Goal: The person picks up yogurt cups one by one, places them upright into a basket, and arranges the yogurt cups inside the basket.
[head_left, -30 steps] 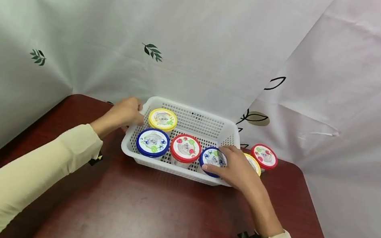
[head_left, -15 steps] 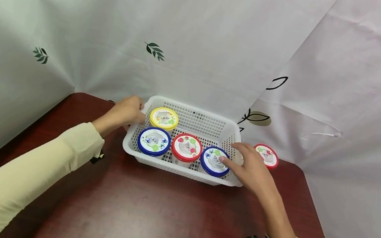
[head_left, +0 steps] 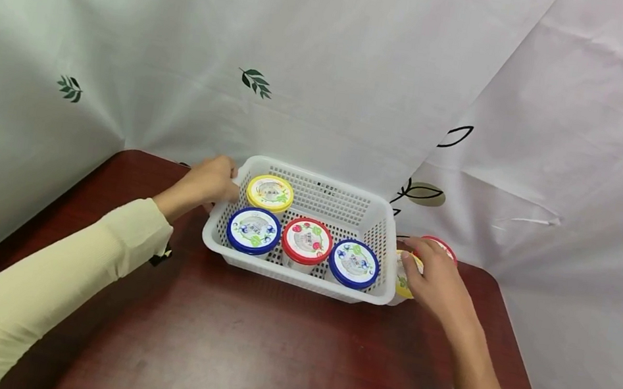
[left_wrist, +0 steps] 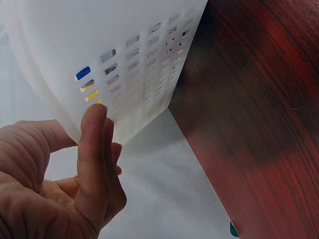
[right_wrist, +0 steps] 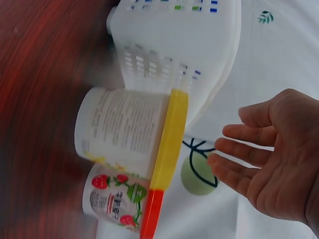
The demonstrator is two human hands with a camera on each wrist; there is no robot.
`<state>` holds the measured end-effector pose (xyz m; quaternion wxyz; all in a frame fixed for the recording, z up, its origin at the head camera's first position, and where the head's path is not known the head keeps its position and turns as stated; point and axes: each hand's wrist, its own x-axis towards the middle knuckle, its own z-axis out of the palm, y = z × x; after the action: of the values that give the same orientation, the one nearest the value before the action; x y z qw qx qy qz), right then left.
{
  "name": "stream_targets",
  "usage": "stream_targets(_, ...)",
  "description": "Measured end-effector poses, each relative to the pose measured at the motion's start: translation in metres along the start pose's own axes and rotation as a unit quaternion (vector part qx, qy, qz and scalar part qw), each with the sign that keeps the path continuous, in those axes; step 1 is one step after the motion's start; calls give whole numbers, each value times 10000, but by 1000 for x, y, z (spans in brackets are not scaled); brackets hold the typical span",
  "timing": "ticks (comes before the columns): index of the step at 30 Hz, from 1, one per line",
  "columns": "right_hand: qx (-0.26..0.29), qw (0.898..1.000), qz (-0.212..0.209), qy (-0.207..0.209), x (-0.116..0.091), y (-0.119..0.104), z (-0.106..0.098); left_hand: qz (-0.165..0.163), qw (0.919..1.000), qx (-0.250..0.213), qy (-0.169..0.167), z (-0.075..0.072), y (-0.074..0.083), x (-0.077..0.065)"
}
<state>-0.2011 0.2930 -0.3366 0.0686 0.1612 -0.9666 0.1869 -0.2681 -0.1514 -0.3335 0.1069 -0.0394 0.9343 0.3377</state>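
Basket of white perforated plastic [head_left: 340, 205], rim within grip of left hand [head_left: 210, 181]; loosely spread, empty right hand [right_wrist: 286, 154] near round yellow-lidded white tub [right_wrist: 132, 129], just outside. Possible toppling of neighbouring red-lidded strawberry-printed tub [right_wrist: 119, 199] from a hurried, off-centre grasp.

Soft glare pales the table [head_left: 241, 357], with a blurred shadow beside the basket [head_left: 271, 270].

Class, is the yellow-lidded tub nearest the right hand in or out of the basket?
Out: the right wrist view shows the yellow-lidded tub beside the white basket, outside its wall.
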Motion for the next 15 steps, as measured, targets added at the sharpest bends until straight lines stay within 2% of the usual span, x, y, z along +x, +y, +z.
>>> stream_targets(4, -127, 9995, 255, -156, -1, 6, -2, -1, 10000, 12, -15, 0, 0, 0)
stream_targets(8, -178, 9989, 307, -290, -2, 13, -1, 30, 10000, 22, 13, 0, -1, 0)
stream_targets(11, -190, 9985, 233, -448, -3, 18, 2, 52, 10000, 19, 36, 1, -2, 1)
stream_targets(15, -75, 9974, -168, -692, -4, 24, 5, 112, 9999, 27, 64, 1, -2, 0)
